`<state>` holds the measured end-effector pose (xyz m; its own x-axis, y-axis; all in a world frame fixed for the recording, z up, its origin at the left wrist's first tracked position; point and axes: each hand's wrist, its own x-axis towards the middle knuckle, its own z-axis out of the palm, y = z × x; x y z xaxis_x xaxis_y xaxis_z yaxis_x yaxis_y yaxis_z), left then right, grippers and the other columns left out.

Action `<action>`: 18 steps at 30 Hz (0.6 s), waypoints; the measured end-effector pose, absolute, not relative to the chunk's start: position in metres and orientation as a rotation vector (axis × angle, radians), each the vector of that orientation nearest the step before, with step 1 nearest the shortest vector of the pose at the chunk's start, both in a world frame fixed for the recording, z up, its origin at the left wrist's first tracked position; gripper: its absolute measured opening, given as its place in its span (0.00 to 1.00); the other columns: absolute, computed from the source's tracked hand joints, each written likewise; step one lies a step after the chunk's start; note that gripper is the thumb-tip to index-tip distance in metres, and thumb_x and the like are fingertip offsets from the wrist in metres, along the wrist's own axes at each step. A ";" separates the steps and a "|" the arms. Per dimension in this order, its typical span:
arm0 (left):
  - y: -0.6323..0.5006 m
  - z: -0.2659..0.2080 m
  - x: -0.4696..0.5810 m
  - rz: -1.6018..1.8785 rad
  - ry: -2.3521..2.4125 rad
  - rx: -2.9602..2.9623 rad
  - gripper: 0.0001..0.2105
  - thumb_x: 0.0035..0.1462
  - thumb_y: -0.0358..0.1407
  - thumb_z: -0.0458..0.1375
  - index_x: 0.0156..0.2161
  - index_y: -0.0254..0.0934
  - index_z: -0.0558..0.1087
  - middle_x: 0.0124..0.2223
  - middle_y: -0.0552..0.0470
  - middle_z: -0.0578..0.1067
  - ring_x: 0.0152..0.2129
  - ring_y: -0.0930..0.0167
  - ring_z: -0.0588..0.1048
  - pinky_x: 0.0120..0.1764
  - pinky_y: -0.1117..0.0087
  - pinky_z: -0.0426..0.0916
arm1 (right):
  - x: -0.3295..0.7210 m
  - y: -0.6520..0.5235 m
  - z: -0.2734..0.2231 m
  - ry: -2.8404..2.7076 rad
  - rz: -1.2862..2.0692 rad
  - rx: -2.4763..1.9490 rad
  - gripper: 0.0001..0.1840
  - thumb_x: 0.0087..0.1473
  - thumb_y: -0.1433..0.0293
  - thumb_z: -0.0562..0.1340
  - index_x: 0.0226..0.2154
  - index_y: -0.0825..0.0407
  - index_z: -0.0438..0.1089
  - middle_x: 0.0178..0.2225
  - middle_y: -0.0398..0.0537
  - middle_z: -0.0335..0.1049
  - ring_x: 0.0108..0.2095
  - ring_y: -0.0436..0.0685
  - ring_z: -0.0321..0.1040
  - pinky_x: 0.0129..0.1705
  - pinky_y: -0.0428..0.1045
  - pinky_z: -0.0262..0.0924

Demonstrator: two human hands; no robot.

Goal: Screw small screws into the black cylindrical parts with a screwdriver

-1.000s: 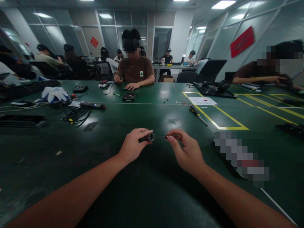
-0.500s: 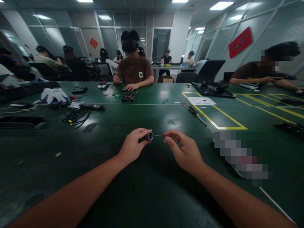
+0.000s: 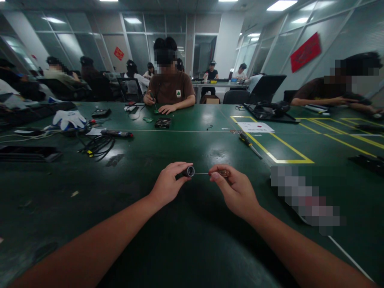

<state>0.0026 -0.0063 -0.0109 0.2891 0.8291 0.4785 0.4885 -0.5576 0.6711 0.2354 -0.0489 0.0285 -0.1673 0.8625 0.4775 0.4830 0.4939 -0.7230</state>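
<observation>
My left hand grips a small dark cylinder between thumb and fingers, its round open end with a pale rim turned toward me. What the cylinder is I cannot make out; most of it is hidden by the fingers. In my right hand is a thin screwdriver with a reddish, see-through handle. Its narrow shaft points left and reaches the rim of the cylinder; whether the tip touches it I cannot tell. Both hands are held above the green tabletop.
A yellow-and-black screwdriver lies beyond my right hand, near yellow tape lines. Further left are coiled black cables, white gloves and a pen-like tool. A blurred-out pale object lies right. Across the table a co-worker handles a board.
The right hand has shifted very slightly to the right with the screwdriver. The left hand still holds the cylinder in nearly the same place.
</observation>
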 end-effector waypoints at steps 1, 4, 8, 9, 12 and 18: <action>-0.006 -0.011 0.003 1.171 1.182 2.170 0.22 0.60 0.25 0.65 0.57 0.44 0.77 0.56 0.50 0.79 0.55 0.64 0.75 0.61 0.56 0.69 | 0.235 -0.049 0.028 -1.809 0.527 -1.128 0.10 0.68 0.61 0.60 0.43 0.47 0.75 0.33 0.44 0.79 0.34 0.57 0.78 0.39 0.51 0.66; -0.005 -0.012 0.003 1.169 1.180 2.171 0.21 0.59 0.25 0.66 0.56 0.44 0.77 0.56 0.50 0.79 0.55 0.64 0.76 0.61 0.56 0.69 | 0.234 -0.049 0.028 -1.820 0.520 -1.130 0.10 0.67 0.61 0.60 0.42 0.48 0.75 0.34 0.45 0.79 0.34 0.57 0.77 0.40 0.51 0.66; -0.005 -0.012 0.003 1.173 1.176 2.165 0.21 0.59 0.25 0.66 0.57 0.44 0.77 0.55 0.49 0.79 0.55 0.64 0.76 0.60 0.56 0.69 | 0.234 -0.050 0.031 -1.794 0.477 -1.122 0.11 0.68 0.61 0.59 0.42 0.48 0.74 0.33 0.45 0.78 0.34 0.57 0.76 0.39 0.51 0.66; -0.005 -0.012 0.003 1.172 1.172 2.166 0.22 0.59 0.25 0.66 0.57 0.45 0.77 0.56 0.49 0.79 0.55 0.63 0.76 0.60 0.55 0.69 | 0.234 -0.051 0.032 -1.791 0.469 -1.125 0.10 0.68 0.61 0.59 0.42 0.48 0.74 0.33 0.45 0.78 0.34 0.56 0.76 0.39 0.51 0.66; -0.005 -0.012 0.002 1.153 1.165 2.165 0.22 0.59 0.25 0.66 0.57 0.44 0.77 0.56 0.50 0.79 0.55 0.64 0.75 0.60 0.56 0.68 | 0.233 -0.051 0.034 -1.844 0.444 -1.143 0.09 0.67 0.64 0.60 0.42 0.48 0.74 0.34 0.45 0.78 0.34 0.56 0.76 0.40 0.51 0.67; -0.004 -0.010 0.000 1.153 1.142 2.132 0.21 0.60 0.25 0.65 0.57 0.43 0.77 0.55 0.49 0.79 0.54 0.65 0.76 0.60 0.58 0.69 | 0.231 -0.051 0.034 -1.956 0.447 -1.064 0.08 0.67 0.67 0.59 0.44 0.48 0.74 0.40 0.47 0.79 0.40 0.57 0.76 0.44 0.52 0.67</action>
